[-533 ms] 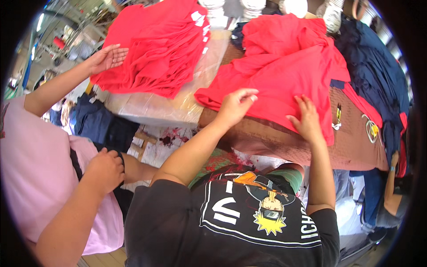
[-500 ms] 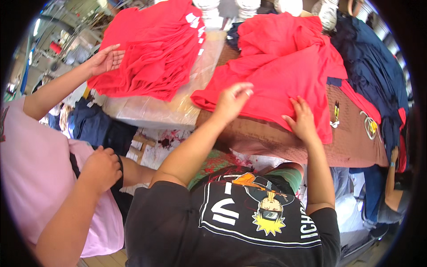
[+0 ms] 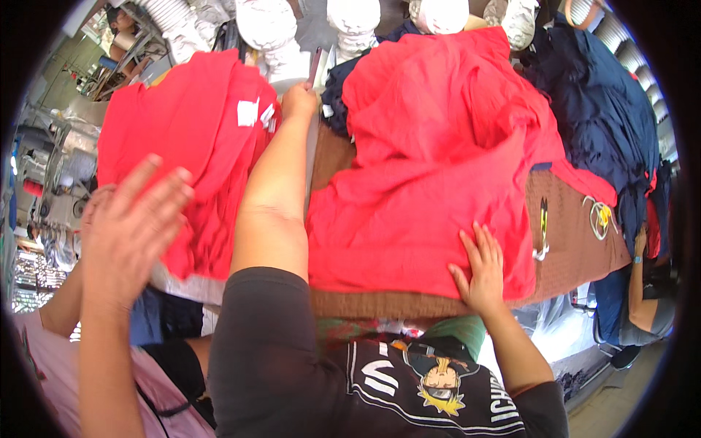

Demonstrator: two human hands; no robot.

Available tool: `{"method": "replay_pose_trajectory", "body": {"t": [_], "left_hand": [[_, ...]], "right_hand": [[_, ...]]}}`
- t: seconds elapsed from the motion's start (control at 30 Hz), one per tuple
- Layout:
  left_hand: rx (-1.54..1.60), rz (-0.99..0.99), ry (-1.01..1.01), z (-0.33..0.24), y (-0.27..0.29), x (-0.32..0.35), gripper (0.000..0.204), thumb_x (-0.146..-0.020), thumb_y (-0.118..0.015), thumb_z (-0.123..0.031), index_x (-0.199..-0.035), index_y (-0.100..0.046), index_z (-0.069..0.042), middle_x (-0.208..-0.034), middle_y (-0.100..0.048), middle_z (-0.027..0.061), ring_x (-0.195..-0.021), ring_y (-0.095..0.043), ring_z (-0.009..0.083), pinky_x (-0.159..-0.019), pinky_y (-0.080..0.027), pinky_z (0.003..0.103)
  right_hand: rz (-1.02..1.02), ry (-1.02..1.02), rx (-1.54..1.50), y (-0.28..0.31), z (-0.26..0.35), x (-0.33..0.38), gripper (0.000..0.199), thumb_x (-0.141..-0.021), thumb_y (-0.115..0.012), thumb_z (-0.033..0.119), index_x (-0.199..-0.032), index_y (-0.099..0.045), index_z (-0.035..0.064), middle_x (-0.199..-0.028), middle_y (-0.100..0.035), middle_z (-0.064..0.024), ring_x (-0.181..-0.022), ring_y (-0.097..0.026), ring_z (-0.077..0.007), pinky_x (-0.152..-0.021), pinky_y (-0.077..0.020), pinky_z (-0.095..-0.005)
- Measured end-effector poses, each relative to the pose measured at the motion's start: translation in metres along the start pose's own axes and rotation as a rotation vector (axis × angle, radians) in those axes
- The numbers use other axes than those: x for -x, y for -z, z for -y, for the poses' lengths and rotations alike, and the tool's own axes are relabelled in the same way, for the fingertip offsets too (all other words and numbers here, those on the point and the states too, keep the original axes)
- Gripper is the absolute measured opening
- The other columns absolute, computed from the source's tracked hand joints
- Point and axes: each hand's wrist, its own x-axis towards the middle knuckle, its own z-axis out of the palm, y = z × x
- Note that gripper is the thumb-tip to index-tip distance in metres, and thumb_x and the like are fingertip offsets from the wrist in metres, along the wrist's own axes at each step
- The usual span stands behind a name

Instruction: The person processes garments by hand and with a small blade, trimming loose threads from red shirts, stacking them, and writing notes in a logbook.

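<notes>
Two bare hands: right and left, both of the person in the black, printed, short-sleeved T-shirt (image 3: 274, 343).
Large, rumpled red fabric piece (image 3: 431, 168): spread on the brown, quilted table cover (image 3: 573, 241), straight ahead of the wearer.
Right hand (image 3: 480, 274): palm down, fingers spread, on the near right part of the red piece; flat contact, nothing pinched.
Left hand (image 3: 299, 102): stretched to the far side, fingers curled beside a slim, dark, upright rod (image 3: 315, 67); whether they gripped it, I could not tell.
Nearer hand: the right, already touching; the red piece ran forward and leftward from it, and lay rightward of the left hand, the navy fabric bundle (image 3: 335, 91) between.
Long axis: away from the wearer, near hem crosswise along the table edge.
Pointing: bunched end to the far side; one narrow red strip (image 3: 584, 182) trailed right.
Left flank: pile of red fabric with white labels (image 3: 190, 131); before it, a pink-shirted co-worker's raised, blurred hand (image 3: 135, 244), contact unclear to me.
Right flank: slim yellow-and-black tool (image 3: 544, 219), looped white cord (image 3: 602, 220), large navy fabric heap (image 3: 591, 95).
</notes>
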Motion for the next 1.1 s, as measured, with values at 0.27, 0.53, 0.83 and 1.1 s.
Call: {"method": "replay_pose_trajectory", "body": {"t": [0.27,0.53,0.83,1.1], "left_hand": [[-0.412,0.275,0.359,-0.020,-0.037,-0.073,0.038,-0.083,-0.058,-0.036,-0.114,-0.066,-0.014,-0.127,-0.057,0.0112,-0.120,-0.052,0.0285,-0.102,-0.031,0.049],[-0.249,0.335,0.385,-0.007,-0.074,-0.117,0.030,-0.080,-0.064,-0.026,-0.102,-0.069,-0.006,-0.110,-0.064,0.0176,-0.105,-0.061,0.0334,-0.088,-0.047,0.043],[-0.244,0.026,0.154,-0.036,-0.004,-0.089,0.023,-0.085,-0.054,-0.020,-0.094,-0.070,-0.006,-0.095,-0.068,0.0173,-0.090,-0.066,0.0349,-0.077,-0.052,0.044],[-0.009,-0.308,-0.001,-0.092,0.100,0.018,0.021,-0.082,-0.056,-0.020,-0.089,-0.068,-0.004,-0.083,-0.066,0.0219,-0.081,-0.065,0.0384,-0.075,-0.050,0.047]], "right_hand": [[0.139,-0.057,-0.047,0.012,0.002,-0.013,0.066,-0.075,-0.069,0.036,-0.131,-0.048,0.0088,-0.144,-0.033,-0.0188,-0.132,-0.030,-0.0386,-0.106,-0.0236,-0.0510],[0.180,-0.097,-0.057,0.008,-0.002,-0.016,0.063,-0.074,-0.068,0.040,-0.126,-0.052,0.0083,-0.142,-0.035,-0.0202,-0.131,-0.031,-0.0396,-0.105,-0.0236,-0.0526],[0.142,-0.058,-0.058,0.009,-0.003,-0.016,0.065,-0.074,-0.069,0.036,-0.129,-0.049,0.0073,-0.142,-0.035,-0.0206,-0.132,-0.031,-0.0395,-0.105,-0.0231,-0.0518],[0.060,-0.009,-0.032,0.002,0.000,-0.006,0.065,-0.076,-0.068,0.032,-0.133,-0.045,0.0087,-0.144,-0.033,-0.0189,-0.134,-0.029,-0.0385,-0.107,-0.0226,-0.0510]]}}
